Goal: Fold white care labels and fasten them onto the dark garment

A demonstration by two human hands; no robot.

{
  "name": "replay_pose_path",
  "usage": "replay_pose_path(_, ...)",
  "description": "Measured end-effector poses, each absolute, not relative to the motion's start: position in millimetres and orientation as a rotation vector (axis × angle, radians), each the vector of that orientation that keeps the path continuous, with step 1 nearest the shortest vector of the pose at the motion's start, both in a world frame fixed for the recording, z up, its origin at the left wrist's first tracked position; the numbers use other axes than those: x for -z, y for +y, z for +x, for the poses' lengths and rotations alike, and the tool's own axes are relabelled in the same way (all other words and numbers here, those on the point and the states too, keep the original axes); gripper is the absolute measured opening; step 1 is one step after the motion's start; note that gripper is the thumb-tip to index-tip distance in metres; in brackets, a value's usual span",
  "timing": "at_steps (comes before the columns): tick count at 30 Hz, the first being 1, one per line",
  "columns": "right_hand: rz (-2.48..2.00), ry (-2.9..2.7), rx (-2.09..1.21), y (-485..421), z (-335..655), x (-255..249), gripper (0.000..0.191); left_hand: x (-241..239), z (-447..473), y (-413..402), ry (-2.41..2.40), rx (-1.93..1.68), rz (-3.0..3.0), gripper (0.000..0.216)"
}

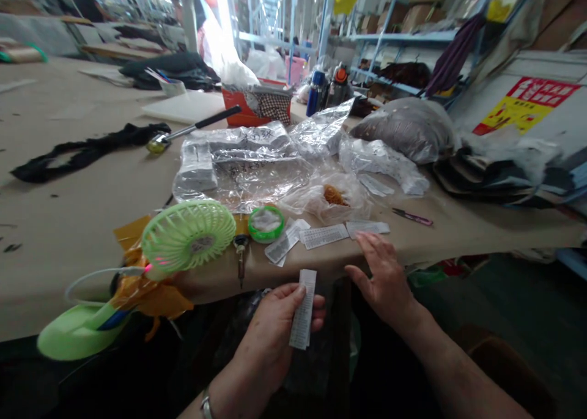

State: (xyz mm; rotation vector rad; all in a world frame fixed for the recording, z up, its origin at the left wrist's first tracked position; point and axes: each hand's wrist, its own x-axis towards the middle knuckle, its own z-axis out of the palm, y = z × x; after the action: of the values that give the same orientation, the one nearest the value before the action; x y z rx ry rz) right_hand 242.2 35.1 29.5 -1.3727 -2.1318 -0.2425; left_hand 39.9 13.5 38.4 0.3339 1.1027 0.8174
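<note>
A narrow stack of white printed labels point(302, 315) is pinched between the thumb and fingers of my left hand point(275, 318), just off the table's front edge. My right hand point(383, 275) reaches over that edge with its fingers apart, the fingertips touching or just above a printed label strip point(367, 228) lying flat. To its left lies another label strip point(324, 236), with a few overlapping labels point(287, 241) beside it. A round green-rimmed container point(266, 224) with whitish content sits behind these.
A light-green fan point(189, 235) is taped to the table edge at left, near a small screwdriver-like tool point(241, 260). Thread snips point(413, 216) lie at right. Clear plastic bags of labels point(257, 168) fill the middle; a hammer-like tool point(192, 128) and black fabric point(87, 150) lie left.
</note>
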Motion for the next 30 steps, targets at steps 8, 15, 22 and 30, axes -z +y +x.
replay_pose_path(8,-1.498,-2.226,0.375,44.1,277.6,-11.8,0.038,-35.0,43.7,12.4,1.13,-0.785,0.343,0.008)
replay_pose_path(15,-1.255,-1.971,0.162,37.4,281.2,-14.6,0.018,-33.1,43.1,9.6,1.11,-0.796,0.358,0.009)
replay_pose_path(22,-0.778,-2.07,-0.225,4.6,200.2,-29.5,0.02,-35.4,42.2,4.5,0.955,-0.886,0.335,0.013)
replay_pose_path(30,-0.707,-2.226,-0.105,-2.3,169.9,-17.5,0.013,-26.2,32.7,1.7,0.902,-1.002,0.279,0.013)
